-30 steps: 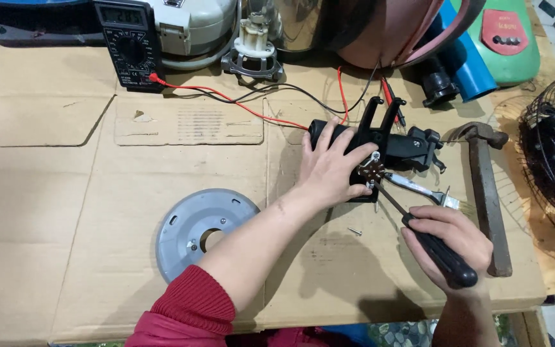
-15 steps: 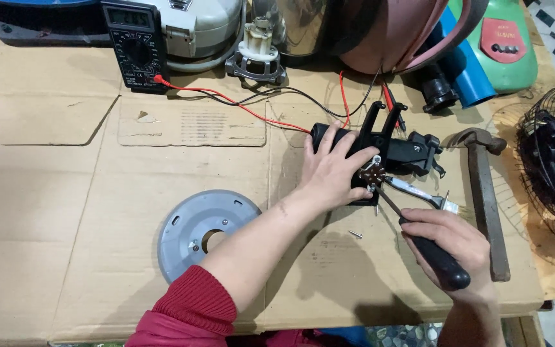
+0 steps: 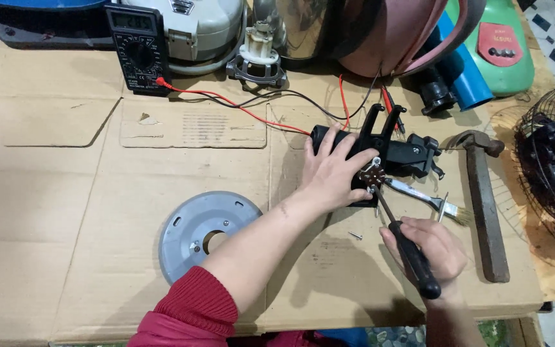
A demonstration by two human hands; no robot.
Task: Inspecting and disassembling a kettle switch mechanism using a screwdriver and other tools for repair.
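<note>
My left hand (image 3: 333, 172) presses down on a black plastic part (image 3: 398, 153) with upright brackets, holding it against the cardboard. A small round switch piece with metal contacts (image 3: 372, 177) sits at its near edge. My right hand (image 3: 430, 250) grips a black-handled screwdriver (image 3: 412, 257), whose thin shaft slants up-left with the tip at that switch piece. A loose screw (image 3: 354, 236) lies on the cardboard between my hands. A small flat tool with a bristled end (image 3: 428, 200) rests just right of the screwdriver shaft.
A grey round plate (image 3: 203, 234) lies left. A hammer (image 3: 483, 205) lies right, beside a fan cage (image 3: 554, 173). At the back are a multimeter (image 3: 137, 48) with red and black leads, a white motor part (image 3: 258, 54), a pink casing (image 3: 393, 38) and a blue pipe (image 3: 464, 71).
Both hands keep nearly the same hold. The screwdriver has shifted only slightly at the switch piece.
</note>
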